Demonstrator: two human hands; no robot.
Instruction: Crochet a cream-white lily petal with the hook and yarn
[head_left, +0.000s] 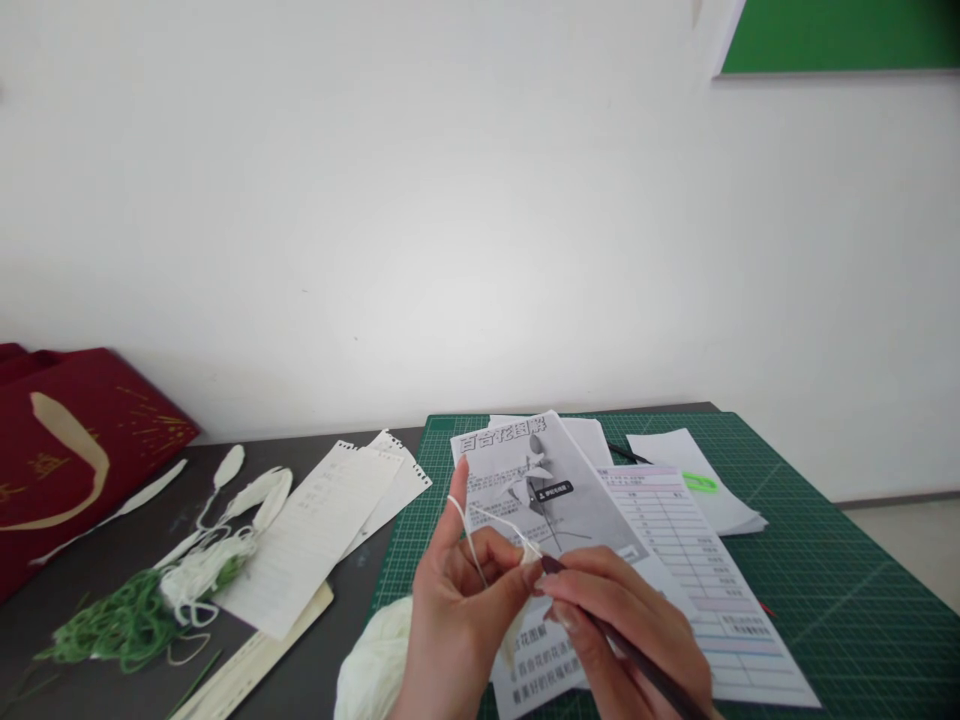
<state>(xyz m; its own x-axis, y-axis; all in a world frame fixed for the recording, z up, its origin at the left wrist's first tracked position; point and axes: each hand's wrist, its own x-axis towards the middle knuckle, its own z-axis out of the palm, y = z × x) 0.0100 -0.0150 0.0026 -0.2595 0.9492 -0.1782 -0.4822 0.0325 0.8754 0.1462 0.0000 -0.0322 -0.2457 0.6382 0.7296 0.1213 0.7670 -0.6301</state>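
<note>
The left hand pinches the white piece just short of six o'clock in the view, yarn looped over its raised forefinger, while the right hand grips the dark hook, which points at the piece. The ball sits at eight o'clock from the piece, beside the left hand; the sheet beneath the hands lies on the mat, and green yarn lies at nine o'clock on the bench.

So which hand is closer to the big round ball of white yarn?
Left. The left hand is just right of the round white yarn ball, partly covering it in view. The right hand is farther right, holding the slim dark purple tool.
</note>
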